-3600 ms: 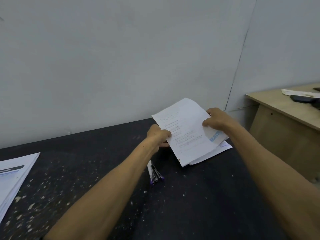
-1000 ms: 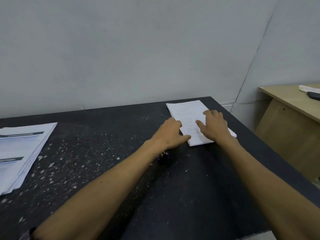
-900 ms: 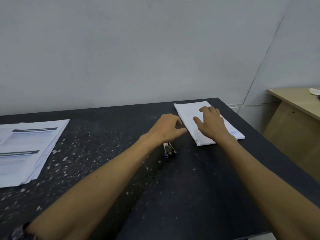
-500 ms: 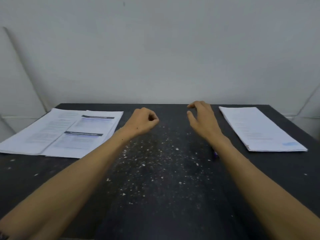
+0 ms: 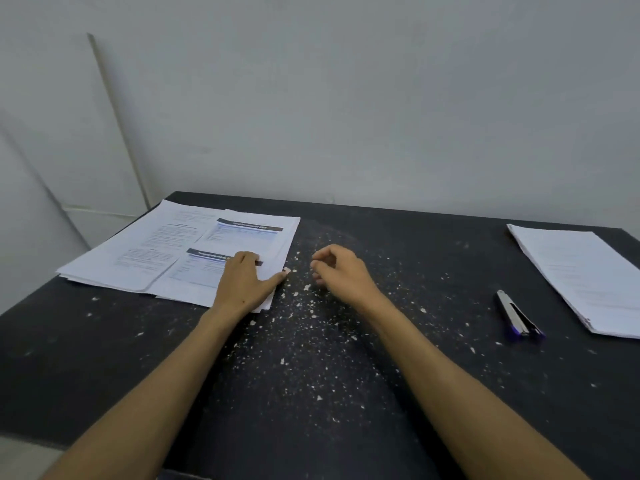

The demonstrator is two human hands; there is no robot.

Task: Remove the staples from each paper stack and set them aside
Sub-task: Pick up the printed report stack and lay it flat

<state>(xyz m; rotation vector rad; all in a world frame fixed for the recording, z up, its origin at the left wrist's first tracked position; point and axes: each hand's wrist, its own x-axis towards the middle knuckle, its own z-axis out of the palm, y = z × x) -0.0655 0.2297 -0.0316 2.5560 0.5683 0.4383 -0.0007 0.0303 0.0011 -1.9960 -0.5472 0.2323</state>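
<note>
The left hand (image 5: 244,282) lies flat on the near right corner of the left paper stack (image 5: 173,251), fingers extended on the top sheet and thumb stretched along the stack's right edge; it grips nothing. The right hand (image 5: 341,271) sits just right of that stack above the black table (image 5: 311,393), fingers loosely curled and holding nothing. The left stack is fanned, with printed sheets overlapping at the table's far left. A second paper stack (image 5: 578,275) lies at the far right edge. The staple remover (image 5: 516,315) lies on the table just left of it, well apart from both hands. White flecks (image 5: 311,317) cover the tabletop.
</note>
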